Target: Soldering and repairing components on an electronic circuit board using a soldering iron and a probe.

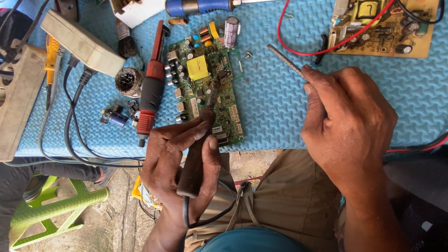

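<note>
My left hand (pixel 179 156) grips a dark-handled soldering iron (pixel 196 161), its tip resting on a green circuit board (pixel 205 79) that lies on a blue foam mat (pixel 275 107). A black cord runs from the iron's handle down over my lap. My right hand (pixel 347 126) holds a thin grey metal rod (pixel 284 59) that points up and left over the mat, to the right of the board. The board carries a yellow block, a tall capacitor and several connectors.
A red and black desoldering pump (pixel 151 88) lies left of the board, beside a small round tin (pixel 129 81). A tan circuit board (pixel 382 28) with red wires sits at the top right. A beige power strip (pixel 79 42), cables and a green stool (pixel 60 210) are on the left.
</note>
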